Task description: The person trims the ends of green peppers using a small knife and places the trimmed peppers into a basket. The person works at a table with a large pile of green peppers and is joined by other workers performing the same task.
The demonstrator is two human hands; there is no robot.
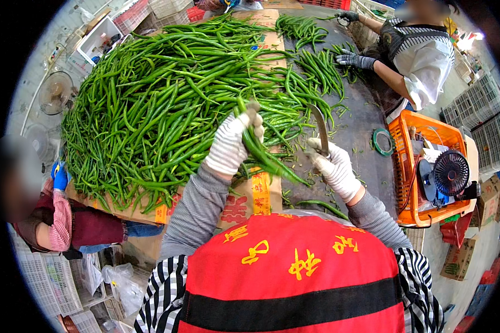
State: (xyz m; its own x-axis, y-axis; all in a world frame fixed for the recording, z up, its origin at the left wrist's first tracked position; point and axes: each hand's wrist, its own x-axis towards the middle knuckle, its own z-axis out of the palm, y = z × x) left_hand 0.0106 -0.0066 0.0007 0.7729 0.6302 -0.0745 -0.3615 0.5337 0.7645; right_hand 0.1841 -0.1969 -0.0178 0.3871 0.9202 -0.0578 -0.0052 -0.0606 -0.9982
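Note:
A large heap of long green chili peppers (pixel 162 104) covers the cardboard-topped part of the table. My left hand (pixel 237 139), in a white knit glove, is closed around a small bunch of long green peppers (pixel 262 156) that slant down to the right, their ends blurred. My right hand (pixel 335 168), gloved the same way, grips a knife with a curved blade (pixel 320 125) that points up and away from me. Below it, one loose pepper (pixel 323 205) lies near the table's front edge. Small cut green bits are scattered on the dark surface between and beyond my hands.
A roll of green tape (pixel 383 141) lies beside an orange crate (pixel 404 166) holding a small black fan (pixel 451 172). Across the table at right, a co-worker's gloved hand (pixel 356 60) rests by sorted peppers (pixel 321 68). Another co-worker's blue-gloved hand (pixel 60 177) is at left.

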